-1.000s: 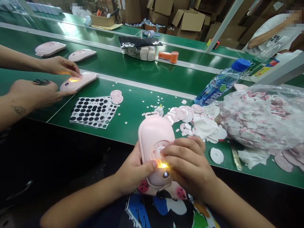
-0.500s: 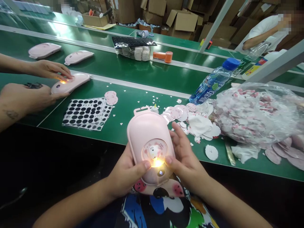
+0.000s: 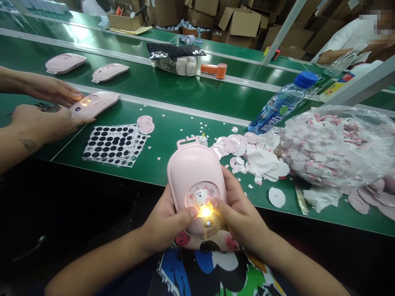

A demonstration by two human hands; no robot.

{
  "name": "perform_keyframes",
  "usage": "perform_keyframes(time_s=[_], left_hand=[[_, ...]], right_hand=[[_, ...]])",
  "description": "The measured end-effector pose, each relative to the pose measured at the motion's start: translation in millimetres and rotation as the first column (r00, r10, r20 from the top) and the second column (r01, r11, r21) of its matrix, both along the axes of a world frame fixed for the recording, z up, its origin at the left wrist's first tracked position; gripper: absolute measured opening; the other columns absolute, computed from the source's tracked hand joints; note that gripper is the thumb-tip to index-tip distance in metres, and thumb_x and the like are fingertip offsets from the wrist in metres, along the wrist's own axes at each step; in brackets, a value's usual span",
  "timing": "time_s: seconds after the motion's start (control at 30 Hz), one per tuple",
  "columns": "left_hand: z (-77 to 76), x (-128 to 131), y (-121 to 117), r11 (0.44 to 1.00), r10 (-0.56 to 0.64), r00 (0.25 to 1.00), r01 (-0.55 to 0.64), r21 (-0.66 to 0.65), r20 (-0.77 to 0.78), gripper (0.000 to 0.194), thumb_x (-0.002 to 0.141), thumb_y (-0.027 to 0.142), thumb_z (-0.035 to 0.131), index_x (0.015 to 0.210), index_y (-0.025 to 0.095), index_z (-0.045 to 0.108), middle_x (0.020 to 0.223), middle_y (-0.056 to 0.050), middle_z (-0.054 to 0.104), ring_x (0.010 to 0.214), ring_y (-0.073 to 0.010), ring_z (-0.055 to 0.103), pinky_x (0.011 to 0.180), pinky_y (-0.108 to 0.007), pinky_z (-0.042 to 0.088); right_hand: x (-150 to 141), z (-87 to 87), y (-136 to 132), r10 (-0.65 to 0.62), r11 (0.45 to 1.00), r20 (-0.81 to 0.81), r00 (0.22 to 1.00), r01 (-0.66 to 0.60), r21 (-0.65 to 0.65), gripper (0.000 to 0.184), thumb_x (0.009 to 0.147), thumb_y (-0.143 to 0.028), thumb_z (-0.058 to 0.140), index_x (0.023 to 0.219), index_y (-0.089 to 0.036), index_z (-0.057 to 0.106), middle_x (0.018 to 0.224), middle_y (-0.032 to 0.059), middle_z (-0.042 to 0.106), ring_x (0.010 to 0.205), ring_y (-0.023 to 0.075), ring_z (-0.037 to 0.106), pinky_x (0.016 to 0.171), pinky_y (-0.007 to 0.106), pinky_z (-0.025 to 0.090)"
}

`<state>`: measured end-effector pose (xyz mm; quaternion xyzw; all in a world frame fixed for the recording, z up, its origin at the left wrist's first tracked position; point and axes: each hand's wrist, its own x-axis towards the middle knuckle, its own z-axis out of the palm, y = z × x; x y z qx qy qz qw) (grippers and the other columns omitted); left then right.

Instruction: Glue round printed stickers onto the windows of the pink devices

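Between both hands, over my lap, I hold a rounded pink plastic device with a strap loop at its top. A round recess in its face carries a disc with a white cartoon-cat piece. Below it a bright yellow light glows, and a small display is lit near the bottom. My left hand wraps the left side, its thumb at the light. My right hand grips the right side, thumb pressed at the disc's lower right edge.
A co-worker's hands hold another lit pink device. Sheets of black dots, pink discs, a blue-capped bottle and a bag of cat pieces lie on the green bench.
My right fingers have closed in around the device's side, and the right thumb has slid up onto the disc's edge. The co-worker's upper hand has drawn back to the left.
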<state>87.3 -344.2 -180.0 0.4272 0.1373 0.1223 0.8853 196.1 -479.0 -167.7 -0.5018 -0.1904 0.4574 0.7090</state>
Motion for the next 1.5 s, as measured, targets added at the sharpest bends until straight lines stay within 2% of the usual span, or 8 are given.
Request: perform_keyframes(time_s=[0.3, 0.5, 0.73, 0.9, 1.03, 1.27, 1.37, 1.5], left_hand=[[-3.0, 0.9, 0.5, 1.000, -0.013, 1.000, 0.013, -0.005, 0.007, 0.066, 0.082, 0.022, 0.074, 0.140, 0.027, 0.042, 0.113, -0.008, 0.068, 0.098, -0.0240, 0.068, 0.080, -0.032, 0.060], [-4.6, 0.6, 0.5, 0.999, -0.022, 0.999, 0.021, 0.026, 0.027, 0.059, 0.082, 0.023, 0.074, 0.135, 0.025, 0.047, 0.113, -0.009, 0.068, 0.102, -0.0273, 0.067, 0.080, -0.034, 0.059], [-5.6, 1.4, 0.6, 0.999, -0.016, 0.999, 0.014, 0.048, 0.034, 0.064, 0.081, 0.023, 0.074, 0.137, 0.026, 0.043, 0.114, -0.009, 0.067, 0.104, -0.0284, 0.067, 0.081, -0.036, 0.059], [-2.9, 2.5, -1.1, 0.997, 0.018, 1.000, -0.018, 0.073, 0.003, 0.058, 0.076, 0.022, 0.079, 0.127, 0.022, 0.052, 0.109, -0.009, 0.070, 0.094, -0.0252, 0.069, 0.079, -0.034, 0.059], [2.6, 5.1, -2.2, 0.996, 0.059, 0.998, -0.057, 0.075, -0.029, 0.058, 0.073, 0.021, 0.082, 0.125, 0.022, 0.056, 0.106, -0.008, 0.072, 0.094, -0.0248, 0.070, 0.077, -0.031, 0.059], [9.1, 3.4, 2.5, 0.993, 0.082, 0.997, -0.081, 0.081, -0.006, 0.044, 0.069, 0.017, 0.084, 0.110, 0.022, 0.067, 0.088, -0.002, 0.072, 0.077, -0.0168, 0.069, 0.071, -0.024, 0.058], [10.7, 1.4, 9.7, 0.983, 0.139, 0.990, -0.135, 0.126, -0.017, 0.036, 0.068, 0.020, 0.084, 0.102, 0.020, 0.070, 0.086, -0.004, 0.073, 0.075, -0.0181, 0.069, 0.069, -0.026, 0.058], [13.5, 3.4, 22.3, 0.933, 0.335, 0.941, -0.324, 0.154, -0.053, 0.036, 0.064, 0.024, 0.087, 0.094, 0.017, 0.069, 0.081, -0.004, 0.073, 0.071, -0.0176, 0.069, 0.067, -0.025, 0.059]], right_hand=[[0.4, 4.6, -3.5, 0.019, 0.999, 0.060, 0.998, -0.017, -0.028, 0.060, 0.093, -0.028, 0.061, 0.142, -0.048, 0.035, 0.151, -0.0050, 0.039, 0.131, 0.0182, 0.048, 0.105, 0.034, 0.049], [-1.5, 5.8, -4.4, 0.032, 0.999, 0.121, 0.992, -0.027, -0.038, 0.060, 0.094, -0.025, 0.059, 0.143, -0.048, 0.033, 0.150, -0.0054, 0.038, 0.132, 0.0188, 0.046, 0.109, 0.037, 0.045], [-1.7, 5.5, -3.9, 0.035, 0.998, 0.179, 0.983, -0.026, -0.052, 0.061, 0.093, -0.022, 0.059, 0.141, -0.048, 0.032, 0.146, -0.0056, 0.041, 0.130, 0.0159, 0.045, 0.105, 0.031, 0.046], [-4.4, 4.9, -4.9, 0.044, 0.997, 0.164, 0.985, -0.034, -0.062, 0.064, 0.093, -0.025, 0.058, 0.144, -0.047, 0.027, 0.145, -0.0013, 0.042, 0.127, 0.0200, 0.049, 0.104, 0.039, 0.047], [-7.3, 4.7, -4.1, 0.025, 0.998, 0.202, 0.979, -0.013, -0.061, 0.063, 0.093, -0.026, 0.058, 0.145, -0.044, 0.029, 0.147, 0.0011, 0.040, 0.133, 0.0235, 0.044, 0.110, 0.045, 0.042], [-9.0, 0.4, -1.2, 0.073, 0.996, 0.132, 0.989, -0.080, 0.045, 0.069, 0.089, -0.031, 0.066, 0.145, -0.042, 0.028, 0.148, 0.0044, 0.041, 0.136, 0.0259, 0.042, 0.114, 0.050, 0.036], [-6.0, -4.3, -1.5, 0.115, 0.983, 0.155, 0.981, -0.135, 0.126, 0.072, 0.085, -0.032, 0.071, 0.143, -0.042, 0.029, 0.146, 0.0049, 0.042, 0.133, 0.0254, 0.046, 0.112, 0.050, 0.038], [4.0, -12.2, -4.9, 0.050, 0.992, 0.242, 0.969, -0.076, 0.100, 0.063, 0.088, -0.040, 0.066, 0.140, -0.043, 0.032, 0.145, 0.0056, 0.041, 0.125, 0.0234, 0.052, 0.108, 0.049, 0.041]])
